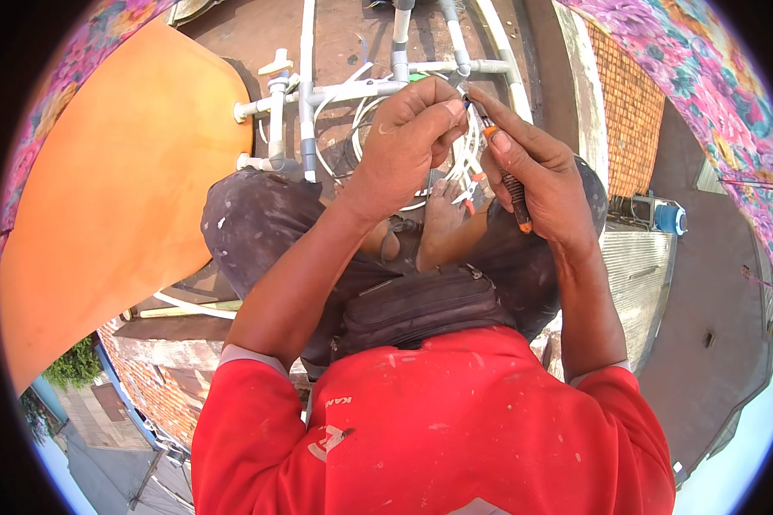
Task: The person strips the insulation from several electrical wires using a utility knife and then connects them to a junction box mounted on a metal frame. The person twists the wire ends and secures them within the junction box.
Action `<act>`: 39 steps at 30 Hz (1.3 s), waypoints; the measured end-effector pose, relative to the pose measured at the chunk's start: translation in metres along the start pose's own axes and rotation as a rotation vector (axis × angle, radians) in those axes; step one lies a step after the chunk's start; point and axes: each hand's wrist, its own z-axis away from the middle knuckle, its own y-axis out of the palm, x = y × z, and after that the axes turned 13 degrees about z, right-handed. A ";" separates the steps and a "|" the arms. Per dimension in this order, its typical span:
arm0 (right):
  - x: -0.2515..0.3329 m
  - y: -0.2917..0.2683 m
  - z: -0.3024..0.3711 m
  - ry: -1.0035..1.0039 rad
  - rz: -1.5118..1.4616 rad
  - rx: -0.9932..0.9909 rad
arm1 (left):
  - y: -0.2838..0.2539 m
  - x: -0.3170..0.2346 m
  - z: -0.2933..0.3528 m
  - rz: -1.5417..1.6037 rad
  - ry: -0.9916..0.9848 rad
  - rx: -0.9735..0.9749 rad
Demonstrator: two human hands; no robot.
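Observation:
My right hand [537, 167] is closed around a slim hand tool with a black-and-orange handle [517, 199]. Its metal end points up toward the fingertips of my left hand, and its exact kind is hard to make out. My left hand [416, 137] is closed in a pinch, its fingertips meeting the tool's tip at a small dark blue piece [466, 103], perhaps a wire end. Fingers hide most of that piece. Below the hands, coils of white cable [362, 120] lie by my bare foot [442, 219]. An orange-handled tool [470, 196] rests beside that foot.
White and grey pipes [307, 86] with joints stand in front of me. A large orange tank [112, 189] is at my left, connected to them. Tiled roof [631, 103] and corrugated sheets [640, 275] lie to the right. Flowered cloth [704, 77] hangs overhead at both sides.

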 end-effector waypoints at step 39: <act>-0.004 0.019 -0.009 -0.036 0.178 -0.177 | 0.017 -0.011 0.003 0.353 -0.241 -0.213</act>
